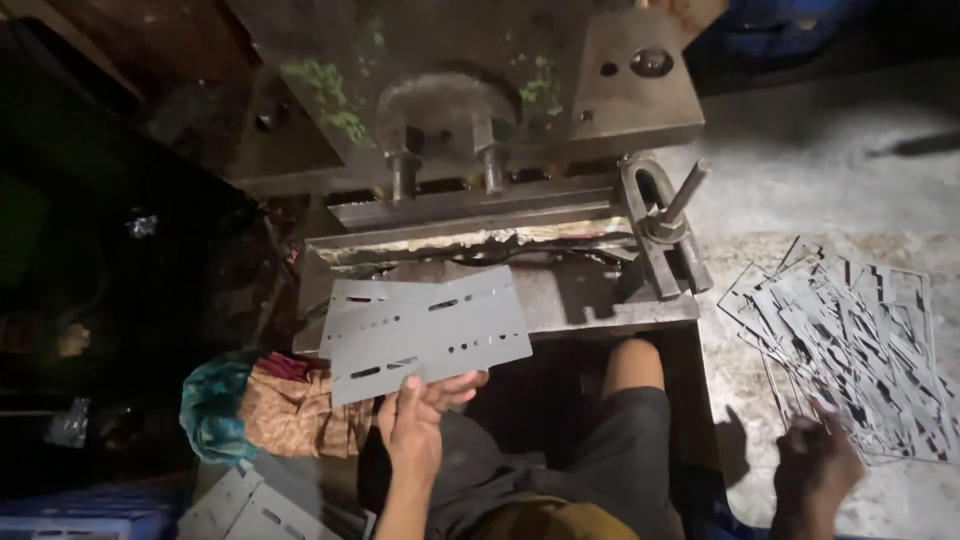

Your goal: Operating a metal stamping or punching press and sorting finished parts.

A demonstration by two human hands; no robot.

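While the left hand (418, 415) pinches a punched plate (425, 330), the right hand (815, 465) touches stacked plates (850, 345).

Grey slotted metal plate (425, 330); teal and orange-patterned cloth (270, 405); press (470, 110) flecked green; grey shorts (600, 460).

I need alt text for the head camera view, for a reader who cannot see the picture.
A seated person's left hand holds a flat grey metal sheet with punched slots in front of a heavy press machine. The right hand rests at the edge of a pile of perforated metal sheets on the concrete floor. Crumpled cloth lies to the left.
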